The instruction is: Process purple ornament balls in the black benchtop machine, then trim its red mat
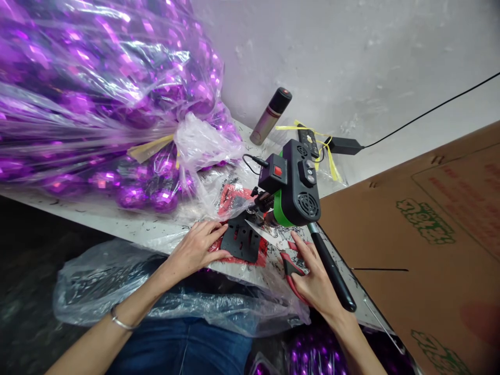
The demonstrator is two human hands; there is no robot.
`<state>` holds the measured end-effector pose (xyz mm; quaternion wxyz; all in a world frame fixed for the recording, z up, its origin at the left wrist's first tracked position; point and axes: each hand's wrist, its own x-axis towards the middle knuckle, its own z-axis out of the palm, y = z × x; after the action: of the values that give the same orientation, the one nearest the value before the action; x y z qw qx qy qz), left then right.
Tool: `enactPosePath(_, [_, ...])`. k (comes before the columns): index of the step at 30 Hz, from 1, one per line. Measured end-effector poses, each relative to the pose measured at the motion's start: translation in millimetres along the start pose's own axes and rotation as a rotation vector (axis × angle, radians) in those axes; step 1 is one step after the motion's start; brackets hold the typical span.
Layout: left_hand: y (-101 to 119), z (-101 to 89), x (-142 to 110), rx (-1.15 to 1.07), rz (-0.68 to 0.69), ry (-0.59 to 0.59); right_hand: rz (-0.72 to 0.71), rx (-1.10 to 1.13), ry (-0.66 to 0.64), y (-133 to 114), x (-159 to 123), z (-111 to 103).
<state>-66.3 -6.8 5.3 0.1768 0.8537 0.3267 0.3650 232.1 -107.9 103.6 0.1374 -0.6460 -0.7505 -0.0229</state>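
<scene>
A small black-and-green bench machine (pixel 299 182) with a red switch stands on the worktable, its black lever handle (pixel 332 271) slanting down to the right. Its flat slotted base plate (pixel 244 242) lies on a piece of red printed plastic (pixel 230 195). My left hand (pixel 197 245) rests at the plate's left edge, thumb and fingers apart, touching it. Scissors (pixel 291 268) with red-and-black handles are in my right hand (pixel 314 278), beside the lever. Their blades (pixel 260 232) point left over the plate, under the machine's head. Whether they cut anything cannot be made out.
Large clear bags of shiny purple balls (pixel 97 104) fill the left side. A spray can (pixel 271 114) stands by the wall, near a power adapter (pixel 344 146) and yellow ties (pixel 332 164). A cardboard box (pixel 429 224) borders the right. Clear plastic (pixel 117 286) covers my lap.
</scene>
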Motion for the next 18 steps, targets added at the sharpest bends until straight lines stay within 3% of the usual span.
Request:
enactPosePath(4, [0.5,-0.2,0.3,-0.017,-0.011,-0.002,-0.037,-0.098,-0.015,-4.5,4.1,-11.3])
enactPosePath(8, [-0.1,-0.2,0.2,-0.024,-0.016,-0.008,-0.095,-0.246,-0.031,-15.5,15.8,-35.5])
enactPosePath(13, [-0.7,0.5,-0.5,-0.019,-0.024,-0.009,-0.178,-0.333,-0.226,-20.0,40.2,-66.8])
enactPosePath(18, [-1.0,1.9,-1.0,-0.020,-0.031,-0.006,-0.185,-0.361,-0.349,-21.0,60.0,-78.5])
